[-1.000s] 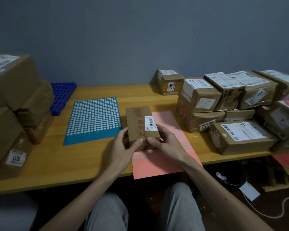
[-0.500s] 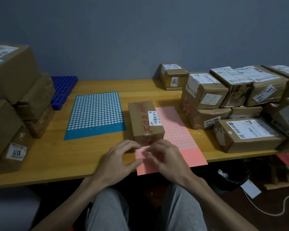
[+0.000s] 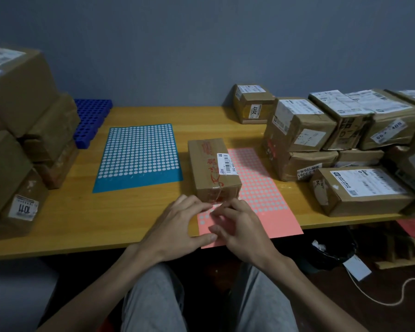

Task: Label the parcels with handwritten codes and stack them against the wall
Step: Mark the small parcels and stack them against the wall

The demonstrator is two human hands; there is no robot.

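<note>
View from a head-worn camera, looking down at a wooden table (image 3: 82, 224). A second ago both our hands held the small brown parcel (image 3: 213, 168) by its near end. Now they have let it go. The parcel lies flat on its own near the middle of the table's front edge, with its right side overlapping the pink sticker sheet (image 3: 273, 212).

Both hands have drawn back toward the front edge and rest on the near left corner of that sheet, just in front of the parcel. We judge that the parcel is parked while a round sticker is lifted for its code. It looks neither newly labelled nor stacked yet.

Our left hand (image 3: 177, 226) lies almost flat, its fingers (image 3: 197, 207) straight and relaxed, and its thumb presses the sheet's near left corner onto the table. Our right hand (image 3: 242, 228) is curled, its fingertips (image 3: 219, 213) bunched on the dots beside the left fingers. We cannot tell whether they already pinch a sticker or only pick at one.

Other parcels are piled at the table's left end (image 3: 22, 140) and right end (image 3: 345, 140), against the grey wall (image 3: 201, 44).
</note>
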